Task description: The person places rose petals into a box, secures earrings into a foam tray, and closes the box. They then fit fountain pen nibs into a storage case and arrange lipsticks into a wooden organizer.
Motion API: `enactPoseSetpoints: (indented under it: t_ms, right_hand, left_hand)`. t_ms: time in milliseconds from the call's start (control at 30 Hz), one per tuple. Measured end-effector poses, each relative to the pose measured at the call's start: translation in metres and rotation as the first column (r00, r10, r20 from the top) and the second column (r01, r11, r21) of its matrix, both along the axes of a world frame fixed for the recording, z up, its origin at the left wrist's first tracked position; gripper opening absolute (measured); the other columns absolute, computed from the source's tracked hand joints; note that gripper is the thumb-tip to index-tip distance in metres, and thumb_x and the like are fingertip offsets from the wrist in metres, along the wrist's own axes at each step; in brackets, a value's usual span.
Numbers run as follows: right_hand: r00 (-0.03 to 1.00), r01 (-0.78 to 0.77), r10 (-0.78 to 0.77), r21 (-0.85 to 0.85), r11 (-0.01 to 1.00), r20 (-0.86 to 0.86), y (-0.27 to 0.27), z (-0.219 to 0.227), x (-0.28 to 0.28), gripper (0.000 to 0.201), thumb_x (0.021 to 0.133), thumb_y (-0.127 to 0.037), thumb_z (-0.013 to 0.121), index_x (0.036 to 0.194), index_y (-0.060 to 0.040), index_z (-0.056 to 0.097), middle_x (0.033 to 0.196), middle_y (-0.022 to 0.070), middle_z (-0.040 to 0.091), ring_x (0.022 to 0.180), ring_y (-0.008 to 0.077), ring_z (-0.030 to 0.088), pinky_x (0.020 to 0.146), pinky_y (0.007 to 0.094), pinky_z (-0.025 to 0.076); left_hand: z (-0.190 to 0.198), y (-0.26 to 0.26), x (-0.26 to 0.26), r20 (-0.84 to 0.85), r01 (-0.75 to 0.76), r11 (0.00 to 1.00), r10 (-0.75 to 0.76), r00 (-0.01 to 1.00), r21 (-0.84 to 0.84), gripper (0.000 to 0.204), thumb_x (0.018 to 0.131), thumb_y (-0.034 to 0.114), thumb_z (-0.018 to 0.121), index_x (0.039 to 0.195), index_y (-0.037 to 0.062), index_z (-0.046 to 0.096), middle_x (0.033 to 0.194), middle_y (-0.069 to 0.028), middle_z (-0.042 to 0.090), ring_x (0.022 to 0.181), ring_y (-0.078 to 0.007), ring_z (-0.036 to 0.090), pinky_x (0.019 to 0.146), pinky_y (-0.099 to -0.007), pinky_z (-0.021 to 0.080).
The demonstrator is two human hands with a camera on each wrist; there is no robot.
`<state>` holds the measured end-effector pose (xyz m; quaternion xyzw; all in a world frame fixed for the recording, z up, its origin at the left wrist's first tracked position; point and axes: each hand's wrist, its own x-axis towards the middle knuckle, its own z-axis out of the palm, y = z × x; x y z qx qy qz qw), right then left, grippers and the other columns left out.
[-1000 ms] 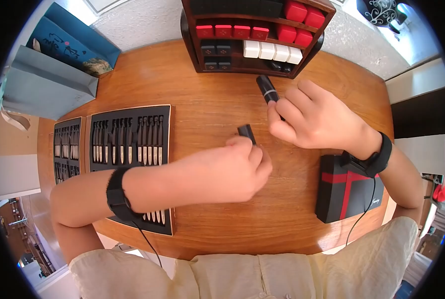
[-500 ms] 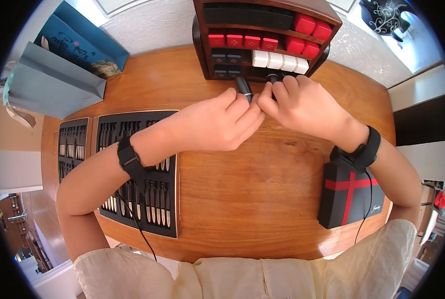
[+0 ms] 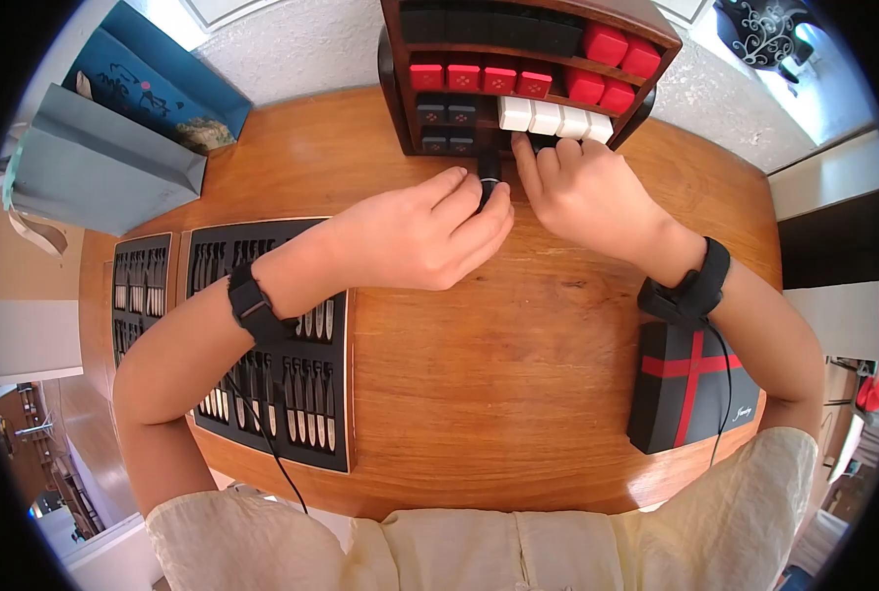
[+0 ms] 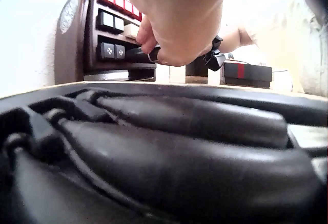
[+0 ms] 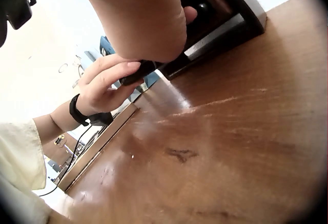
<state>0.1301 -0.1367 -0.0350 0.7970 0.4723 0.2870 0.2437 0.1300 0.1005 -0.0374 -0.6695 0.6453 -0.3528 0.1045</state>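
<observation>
My left hand (image 3: pixel 424 231) pinches a black tube with a silver band (image 3: pixel 489 175) between thumb and fingers. The tube's far end points into the bottom shelf of a dark wooden rack (image 4: pixel 74 49), beside small black boxes (image 3: pixel 447 128). To the right, my right hand (image 3: pixel 587 192) reaches under the row of white boxes (image 3: pixel 543 118). Its fingertips are round a shiny dark tube (image 5: pixel 201 4) in the bottom shelf, mostly hidden by the hand. Red boxes (image 3: pixel 499 79) fill the shelf above.
A black tray (image 3: pixel 341 433) of dark, pale-tipped pieces lies under my left forearm, with a smaller tray (image 3: pixel 144 261) beside it. Two blue-grey paper bags (image 3: pixel 114 163) stand back left. A black box with red ribbon (image 3: pixel 656 414) sits by my right forearm.
Both hands have moved from the middle of the table up to the rack. My left hand's tube now points into the shelf, and my right hand has moved further under the white boxes.
</observation>
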Motion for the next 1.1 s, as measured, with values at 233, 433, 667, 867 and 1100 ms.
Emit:
enactPoseSetpoints:
  t_ms: [233, 433, 667, 867, 1100]
  right_hand:
    - [0.997, 0.074, -0.075, 0.051, 0.996, 0.016, 0.006, -0.007, 0.001, 0.042, 0.071, -0.015, 0.062, 0.107, 0.0058, 0.068, 0.058, 0.0002, 0.052, 0.053, 0.0129, 0.052, 0.046, 0.0250, 0.041]
    - [0.982, -0.147, 0.159, 0.123, 0.982, -0.101, -0.002, 0.011, -0.012, 0.022, 0.071, -0.014, 0.061, 0.087, 0.0006, 0.065, 0.057, 0.0000, 0.049, 0.053, 0.0140, 0.051, 0.047, 0.0258, 0.041]
    - [0.914, -0.277, 0.263, -0.001, 0.961, -0.309, -0.029, 0.017, -0.017, 0.012, 0.069, -0.015, 0.062, 0.065, -0.0077, 0.053, 0.057, 0.0002, 0.049, 0.055, 0.0151, 0.053, 0.048, 0.0282, 0.042]
    - [0.929, -0.247, 0.232, -0.015, 0.969, -0.289, -0.040, 0.020, -0.021, 0.013, 0.069, -0.015, 0.063, 0.064, -0.0076, 0.053, 0.057, 0.0005, 0.050, 0.057, 0.0160, 0.054, 0.050, 0.0279, 0.043]
    - [0.939, -0.199, 0.170, -0.070, 0.978, -0.298, -0.040, 0.018, -0.020, 0.013, 0.067, -0.016, 0.060, 0.071, -0.0073, 0.052, 0.067, 0.0017, 0.051, 0.064, 0.0167, 0.054, 0.054, 0.0279, 0.041]
  left_hand:
    - [0.004, 0.001, -0.006, -0.004, -0.027, 1.000, 0.027, 1.000, 0.004, 0.031, 0.079, 0.011, 0.061, 0.106, -0.0024, 0.067, 0.105, -0.0134, 0.064, 0.090, -0.0240, 0.063, 0.085, -0.0346, 0.055]
    - [0.009, 0.005, -0.018, 0.048, -0.102, 0.995, 0.103, 0.994, -0.014, 0.030, 0.080, 0.012, 0.062, 0.106, -0.0016, 0.066, 0.103, -0.0127, 0.064, 0.085, -0.0225, 0.060, 0.077, -0.0317, 0.054]
    - [0.011, -0.004, -0.004, 0.111, -0.043, 0.995, 0.053, 0.992, -0.089, 0.022, 0.081, 0.015, 0.061, 0.097, 0.0017, 0.068, 0.095, -0.0077, 0.060, 0.076, -0.0186, 0.054, 0.064, -0.0276, 0.047]
    - [0.010, -0.012, -0.002, 0.154, -0.089, 0.995, 0.096, 0.983, -0.052, 0.029, 0.079, 0.012, 0.062, 0.106, 0.0031, 0.067, 0.096, -0.0070, 0.062, 0.080, -0.0186, 0.056, 0.063, -0.0267, 0.045]
    - [0.004, -0.018, 0.011, 0.167, -0.136, 0.989, 0.144, 0.975, -0.056, 0.033, 0.078, 0.012, 0.061, 0.109, 0.0040, 0.067, 0.085, -0.0036, 0.060, 0.069, -0.0133, 0.051, 0.057, -0.0237, 0.039]
